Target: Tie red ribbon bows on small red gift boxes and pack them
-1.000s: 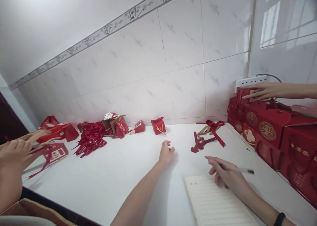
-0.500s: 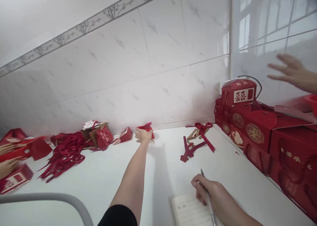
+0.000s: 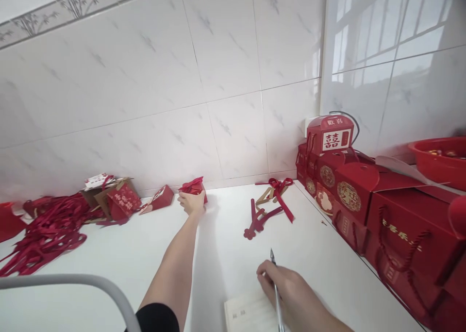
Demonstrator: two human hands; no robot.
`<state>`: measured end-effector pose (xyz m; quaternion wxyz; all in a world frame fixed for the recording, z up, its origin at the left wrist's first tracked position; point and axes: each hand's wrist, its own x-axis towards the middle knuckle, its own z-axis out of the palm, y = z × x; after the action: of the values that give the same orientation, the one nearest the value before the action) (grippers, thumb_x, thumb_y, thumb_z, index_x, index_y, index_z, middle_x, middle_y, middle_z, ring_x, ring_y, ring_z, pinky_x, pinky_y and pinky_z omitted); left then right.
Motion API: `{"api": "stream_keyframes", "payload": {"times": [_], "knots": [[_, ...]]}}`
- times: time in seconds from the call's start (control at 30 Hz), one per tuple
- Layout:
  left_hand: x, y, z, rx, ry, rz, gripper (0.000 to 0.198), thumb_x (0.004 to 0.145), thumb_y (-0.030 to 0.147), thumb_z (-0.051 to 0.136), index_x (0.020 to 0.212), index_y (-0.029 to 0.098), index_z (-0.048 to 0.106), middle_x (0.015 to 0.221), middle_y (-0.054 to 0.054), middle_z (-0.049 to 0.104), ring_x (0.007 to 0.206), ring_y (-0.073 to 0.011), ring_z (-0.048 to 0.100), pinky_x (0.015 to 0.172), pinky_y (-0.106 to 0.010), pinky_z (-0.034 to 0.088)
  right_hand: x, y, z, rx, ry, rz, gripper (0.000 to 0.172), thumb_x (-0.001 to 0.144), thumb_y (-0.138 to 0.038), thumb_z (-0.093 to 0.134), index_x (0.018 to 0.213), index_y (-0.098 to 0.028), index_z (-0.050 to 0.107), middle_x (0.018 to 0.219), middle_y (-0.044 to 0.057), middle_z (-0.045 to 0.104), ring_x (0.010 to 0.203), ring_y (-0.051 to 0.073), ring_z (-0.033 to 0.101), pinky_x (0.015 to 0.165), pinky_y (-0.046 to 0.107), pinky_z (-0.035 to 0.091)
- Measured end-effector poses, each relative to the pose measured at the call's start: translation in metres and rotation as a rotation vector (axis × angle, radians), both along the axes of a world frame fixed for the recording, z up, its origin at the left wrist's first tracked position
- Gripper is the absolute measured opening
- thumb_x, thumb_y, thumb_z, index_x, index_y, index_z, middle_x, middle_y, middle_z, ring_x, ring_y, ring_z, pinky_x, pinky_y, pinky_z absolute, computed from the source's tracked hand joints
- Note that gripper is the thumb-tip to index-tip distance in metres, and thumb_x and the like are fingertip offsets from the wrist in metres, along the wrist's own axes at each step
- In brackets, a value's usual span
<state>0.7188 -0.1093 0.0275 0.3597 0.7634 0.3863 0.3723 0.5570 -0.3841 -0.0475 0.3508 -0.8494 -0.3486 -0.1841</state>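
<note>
My left hand (image 3: 191,202) is stretched out to the back of the white table (image 3: 109,259), fingers closed round a small red gift box with a ribbon bow (image 3: 194,186) near the tiled wall. My right hand (image 3: 291,293) rests low in view, closed on a pen (image 3: 276,293) that points up and away. Its heel lies on an open lined notebook (image 3: 247,315) at the bottom edge.
Red ribbons (image 3: 43,230) lie heaped at the left beside small red and brown boxes (image 3: 116,198). A ribbon bow and red paper cut-outs (image 3: 269,206) lie mid-table. Stacked red gift boxes (image 3: 367,196) line the right wall, a red basin (image 3: 440,159) behind them. A grey curved bar (image 3: 91,283) crosses bottom left.
My left hand has reached forward and closed on the small red box. Another person's hands at the left and at the right have gone from view. My view has shifted left and forward.
</note>
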Motion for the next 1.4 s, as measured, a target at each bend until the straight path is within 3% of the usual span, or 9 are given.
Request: {"api": "stream_keyframes", "payload": {"times": [0.17, 0.27, 0.4, 0.57, 0.67, 0.87, 1.03, 1.17, 1.4], "knots": [[-0.04, -0.038, 0.001, 0.062, -0.179, -0.214, 0.077, 0.07, 0.028, 0.068, 0.128, 0.017, 0.018, 0.128, -0.016, 0.039, 0.114, -0.0213, 0.052, 0.095, -0.031, 0.046, 0.028, -0.029, 0.016, 0.031, 0.023, -0.195, 0.028, 0.091, -0.032, 0.036, 0.109, -0.015, 0.049, 0.078, 0.009, 0.06, 0.064, 0.021, 0.059, 0.055, 0.03, 0.047], [-0.076, -0.072, -0.004, 0.119, -0.348, -0.494, 0.08, 0.067, 0.023, 0.069, 0.129, 0.02, 0.018, 0.123, -0.012, 0.046, 0.106, -0.0175, 0.057, 0.094, -0.027, 0.047, 0.048, -0.052, 0.014, -0.006, -0.043, -0.358, 0.024, 0.086, -0.03, 0.043, 0.101, -0.013, 0.052, 0.086, 0.014, 0.059, 0.079, 0.027, 0.059, 0.065, 0.037, 0.049], [-0.131, -0.113, -0.018, 0.126, -0.542, -0.726, 0.086, 0.061, 0.017, 0.07, 0.131, 0.023, 0.02, 0.132, -0.013, 0.039, 0.127, -0.0234, 0.041, 0.108, -0.034, 0.035, 0.052, -0.066, 0.021, 0.061, 0.026, -0.275, 0.033, 0.081, -0.012, 0.038, 0.107, -0.017, 0.058, 0.095, 0.013, 0.06, 0.092, 0.026, 0.057, 0.082, 0.039, 0.046], [-0.172, -0.131, -0.034, 0.069, -0.486, -0.79, 0.089, 0.059, 0.019, 0.071, 0.132, 0.021, 0.021, 0.135, -0.015, 0.035, 0.134, -0.0277, 0.03, 0.111, -0.04, 0.028, 0.035, -0.029, 0.053, 0.484, 0.468, -0.057, 0.052, 0.09, -0.048, 0.037, 0.136, -0.025, 0.034, 0.127, 0.013, 0.049, 0.106, 0.025, 0.056, 0.082, 0.04, 0.051], [-0.178, -0.124, -0.04, 0.027, -0.4, -0.888, 0.087, 0.06, 0.024, 0.071, 0.131, 0.021, 0.022, 0.136, -0.014, 0.034, 0.132, -0.0271, 0.034, 0.108, -0.041, 0.033, 0.032, 0.001, 0.061, 0.63, 0.707, 0.19, 0.06, 0.089, -0.063, 0.031, 0.14, -0.033, 0.026, 0.144, 0.007, 0.032, 0.121, 0.025, 0.047, 0.082, 0.041, 0.052], [-0.174, -0.106, -0.038, -0.248, -0.356, -0.983, 0.06, 0.071, 0.038, 0.061, 0.122, 0.023, 0.033, 0.123, -0.009, 0.048, 0.116, -0.0204, 0.051, 0.097, -0.035, 0.043, 0.031, 0.01, 0.04, 0.613, 0.684, 0.156, 0.073, 0.085, -0.065, 0.042, 0.145, -0.033, 0.016, 0.152, 0.0, 0.012, 0.134, 0.026, 0.028, 0.095, 0.041, 0.046], [-0.17, -0.102, -0.037, -0.341, -0.335, -0.991, 0.038, 0.076, 0.049, 0.055, 0.099, 0.022, 0.041, 0.104, -0.005, 0.057, 0.1, -0.0184, 0.057, 0.083, -0.032, 0.049, 0.027, 0.0, 0.039, 0.657, 0.587, 0.2, 0.065, 0.087, -0.055, 0.045, 0.142, -0.026, 0.026, 0.146, 0.006, 0.031, 0.13, 0.023, 0.035, 0.101, 0.038, 0.041], [-0.169, -0.106, -0.038, -0.346, -0.287, -0.986, 0.033, 0.08, 0.053, 0.048, 0.086, 0.021, 0.047, 0.091, -0.002, 0.057, 0.092, -0.0176, 0.056, 0.08, -0.032, 0.048, 0.031, 0.0, 0.037, 0.619, 0.442, 0.103, 0.05, 0.085, -0.046, 0.051, 0.128, -0.022, 0.043, 0.136, 0.009, 0.045, 0.128, 0.02, 0.038, 0.106, 0.037, 0.033], [-0.171, -0.107, -0.033, -0.196, -0.216, -0.934, 0.023, 0.08, 0.04, 0.046, 0.074, 0.019, 0.052, 0.078, -0.001, 0.056, 0.08, -0.0167, 0.054, 0.08, -0.032, 0.043, 0.033, -0.002, 0.031, 0.696, 0.398, -0.092, 0.032, 0.078, -0.049, 0.057, 0.089, -0.021, 0.049, 0.098, 0.006, 0.061, 0.092, 0.021, 0.058, 0.08, 0.034, 0.047]]}}
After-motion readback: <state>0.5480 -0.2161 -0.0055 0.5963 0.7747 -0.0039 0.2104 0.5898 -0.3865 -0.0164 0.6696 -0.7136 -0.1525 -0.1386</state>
